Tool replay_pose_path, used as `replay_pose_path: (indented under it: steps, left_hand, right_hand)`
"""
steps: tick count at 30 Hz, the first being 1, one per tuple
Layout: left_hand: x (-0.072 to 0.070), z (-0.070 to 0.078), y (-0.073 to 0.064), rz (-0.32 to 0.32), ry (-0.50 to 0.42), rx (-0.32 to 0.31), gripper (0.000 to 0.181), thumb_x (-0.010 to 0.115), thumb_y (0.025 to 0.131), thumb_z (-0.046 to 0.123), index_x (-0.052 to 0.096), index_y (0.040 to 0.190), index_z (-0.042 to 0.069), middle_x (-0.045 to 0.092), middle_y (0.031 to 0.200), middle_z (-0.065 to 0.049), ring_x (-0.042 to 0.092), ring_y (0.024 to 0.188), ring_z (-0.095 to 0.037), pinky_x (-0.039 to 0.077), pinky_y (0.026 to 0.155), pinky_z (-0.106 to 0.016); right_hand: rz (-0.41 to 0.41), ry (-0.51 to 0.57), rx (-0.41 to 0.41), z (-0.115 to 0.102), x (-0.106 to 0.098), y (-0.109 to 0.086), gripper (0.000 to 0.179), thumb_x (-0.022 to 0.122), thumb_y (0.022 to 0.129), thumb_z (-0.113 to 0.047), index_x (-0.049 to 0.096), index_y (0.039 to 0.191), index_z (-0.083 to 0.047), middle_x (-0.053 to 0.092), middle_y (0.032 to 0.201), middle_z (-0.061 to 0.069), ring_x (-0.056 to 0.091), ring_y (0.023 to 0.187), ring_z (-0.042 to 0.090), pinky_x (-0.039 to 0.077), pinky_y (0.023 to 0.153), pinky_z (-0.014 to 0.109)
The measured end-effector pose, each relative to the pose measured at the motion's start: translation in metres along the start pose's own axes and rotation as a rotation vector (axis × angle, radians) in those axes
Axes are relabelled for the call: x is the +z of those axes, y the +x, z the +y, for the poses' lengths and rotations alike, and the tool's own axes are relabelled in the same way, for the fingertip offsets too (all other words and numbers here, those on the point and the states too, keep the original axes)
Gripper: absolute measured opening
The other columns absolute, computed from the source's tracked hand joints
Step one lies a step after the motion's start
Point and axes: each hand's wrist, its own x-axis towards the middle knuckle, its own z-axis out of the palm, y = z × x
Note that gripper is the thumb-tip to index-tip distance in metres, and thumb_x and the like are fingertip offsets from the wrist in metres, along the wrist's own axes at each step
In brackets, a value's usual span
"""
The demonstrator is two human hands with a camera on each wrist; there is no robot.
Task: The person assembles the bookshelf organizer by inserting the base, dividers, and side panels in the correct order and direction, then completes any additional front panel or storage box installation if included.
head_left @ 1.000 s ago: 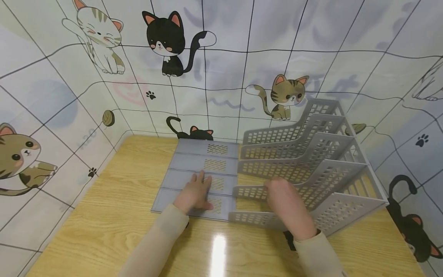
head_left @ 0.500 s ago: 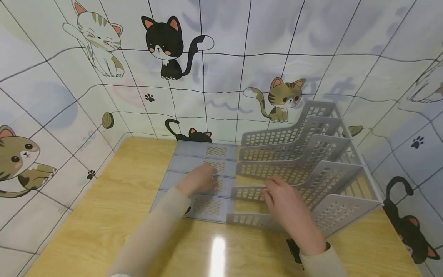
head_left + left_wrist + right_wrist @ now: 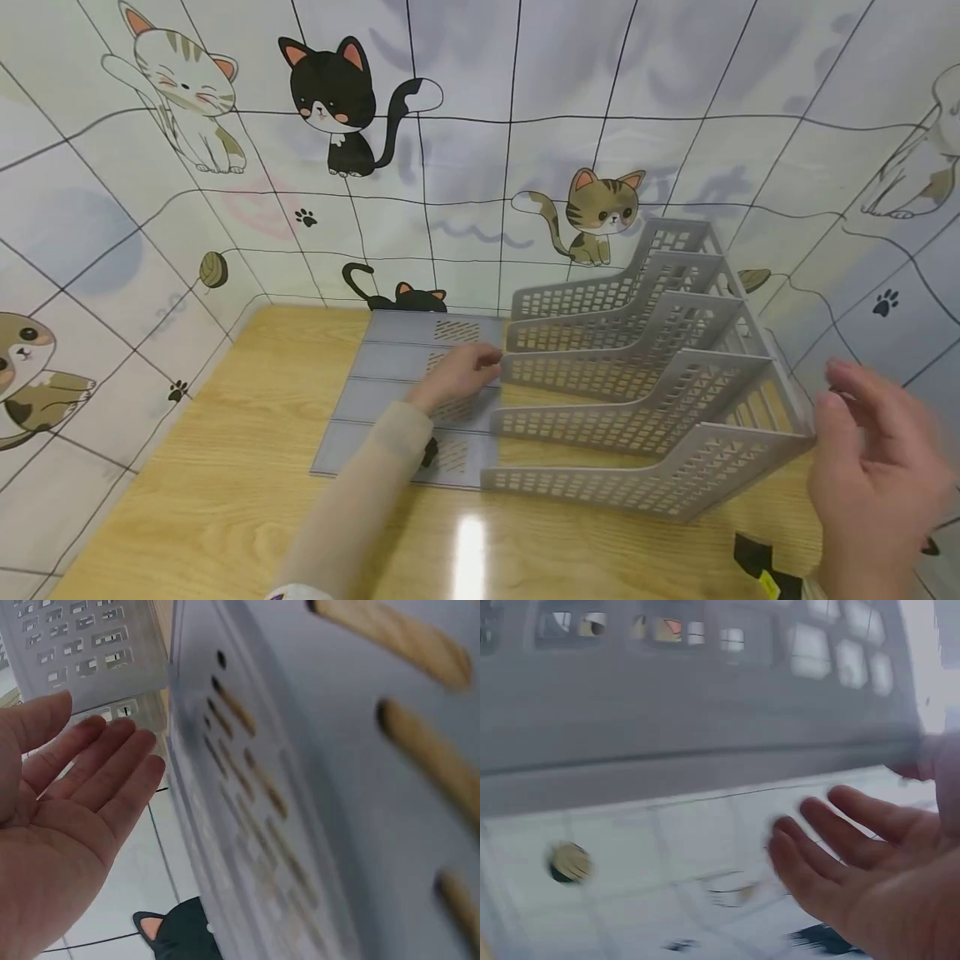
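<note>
A grey plastic file rack with lattice dividers [image 3: 577,425] stands on the table, joined or set against a flat grey slotted panel [image 3: 360,400] on its left; I cannot tell which. My left hand [image 3: 459,372] is over the panel, fingertips by the front end of a middle divider. The left wrist view shows the left hand's fingers [image 3: 112,761] mostly straight, close to the lattice. Beyond the rack's near right corner is my right hand [image 3: 877,467], thumb near that corner. Its fingers [image 3: 840,832] are loosely extended below the rack's grey wall [image 3: 705,720] in the right wrist view.
The wooden table [image 3: 247,467] extends to the left and in front of the rack. Behind and to both sides rises a cat-printed wall covering [image 3: 465,150], near the rack's back. Black straps [image 3: 757,554] show at the right wrist.
My left hand has moved from the panel's middle rightward to a divider's front end. My right hand has left the divider it was at and moved right, outside the rack.
</note>
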Motion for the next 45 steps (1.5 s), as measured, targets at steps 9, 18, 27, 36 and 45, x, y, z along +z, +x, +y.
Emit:
replay_pose_path:
  steps: [9,18,27,36,45]
  left_hand:
    - [0.009,-0.003,0.003,0.053,0.034,0.020,0.019,0.065,0.103,0.019,0.077,0.115,0.011,0.074,0.121,-0.007,0.069,0.112,-0.024,0.056,0.097,-0.041]
    - [0.011,-0.002,0.008,0.103,0.094,0.101,0.015,0.065,0.103,0.017,0.079,0.103,0.012,0.076,0.110,-0.005,0.070,0.101,-0.020,0.058,0.087,-0.038]
    - [0.008,-0.010,0.009,0.084,0.037,0.125,0.014,0.067,0.101,0.018,0.079,0.096,0.014,0.076,0.101,-0.001,0.069,0.094,-0.016,0.058,0.082,-0.034]
    - [0.005,-0.012,0.006,0.085,-0.003,0.140,0.013,0.068,0.100,0.018,0.079,0.093,0.013,0.076,0.102,-0.001,0.069,0.095,-0.016,0.058,0.082,-0.034]
    - [0.004,-0.012,0.007,0.058,-0.013,0.108,0.013,0.069,0.100,0.019,0.080,0.096,0.014,0.076,0.100,0.001,0.067,0.091,-0.012,0.056,0.081,-0.033]
  right_hand:
    - [-0.738,0.569,0.232,0.080,-0.022,0.033,0.050,0.031,0.113,-0.005,0.032,0.162,-0.008,0.025,0.161,-0.001,0.034,0.142,0.015,0.046,0.089,0.010]
    - [-0.695,0.540,0.255,0.076,-0.019,0.031,0.049,0.033,0.113,-0.008,0.036,0.162,-0.014,0.017,0.162,0.003,0.044,0.129,0.016,0.036,0.091,0.010]
    - [-0.692,0.529,0.278,0.080,-0.019,0.031,0.050,0.031,0.114,-0.010,0.031,0.163,-0.013,0.007,0.169,0.010,0.016,0.154,0.019,0.007,0.124,0.026]
    - [-0.707,0.559,0.257,0.086,-0.019,0.035,0.050,0.033,0.113,-0.008,0.032,0.162,-0.009,0.022,0.164,0.004,0.033,0.146,0.016,0.044,0.091,0.012]
    - [-0.694,0.577,0.249,0.086,-0.018,0.035,0.049,0.034,0.112,-0.006,0.037,0.161,-0.010,0.032,0.161,0.003,0.041,0.140,0.015,0.044,0.093,0.014]
